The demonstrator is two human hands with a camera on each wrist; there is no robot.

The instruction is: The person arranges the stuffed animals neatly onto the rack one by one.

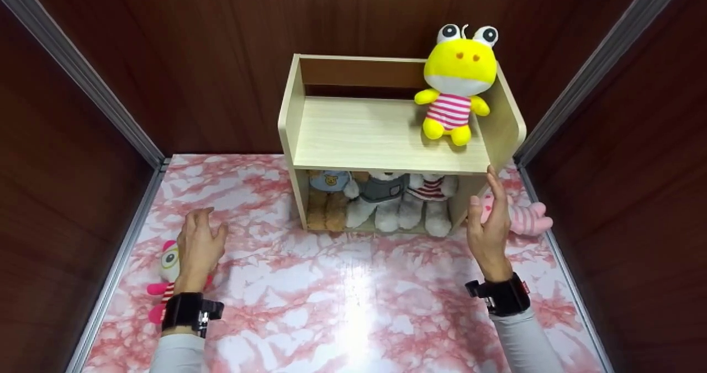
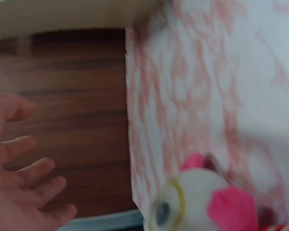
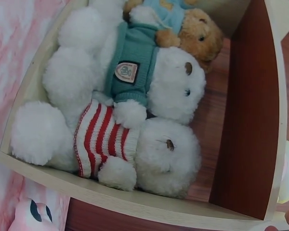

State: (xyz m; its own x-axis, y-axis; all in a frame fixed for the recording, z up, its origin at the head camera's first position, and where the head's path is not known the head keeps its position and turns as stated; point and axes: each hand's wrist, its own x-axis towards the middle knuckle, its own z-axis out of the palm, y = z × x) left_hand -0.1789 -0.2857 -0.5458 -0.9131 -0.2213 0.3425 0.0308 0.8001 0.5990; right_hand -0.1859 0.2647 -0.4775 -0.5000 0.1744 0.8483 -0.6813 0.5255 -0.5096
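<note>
My left hand (image 1: 201, 246) hangs over the left of the table with loose, bent fingers and nothing in them. Partly covered by it lies a pink and white plush toy (image 1: 169, 258) with big ringed eyes, also visible in the left wrist view. At the right front edge of the wooden shelf (image 1: 342, 169), my right hand (image 1: 491, 229) has its index finger extended, fingertip right at the board's corner. A yellow frog plush (image 1: 461, 77) in a striped shirt sits on the upper board, at its right end. Behind the right hand lies a pink plush toy (image 1: 527, 218).
The lower compartment holds a brown bear (image 3: 197, 36), a white bear in a green sweater (image 3: 176, 84) and a white bear in red stripes (image 3: 166, 154). The marbled table (image 1: 309, 306) is bounded by dark wooden panels (image 1: 221, 58) and metal rails (image 1: 116, 80).
</note>
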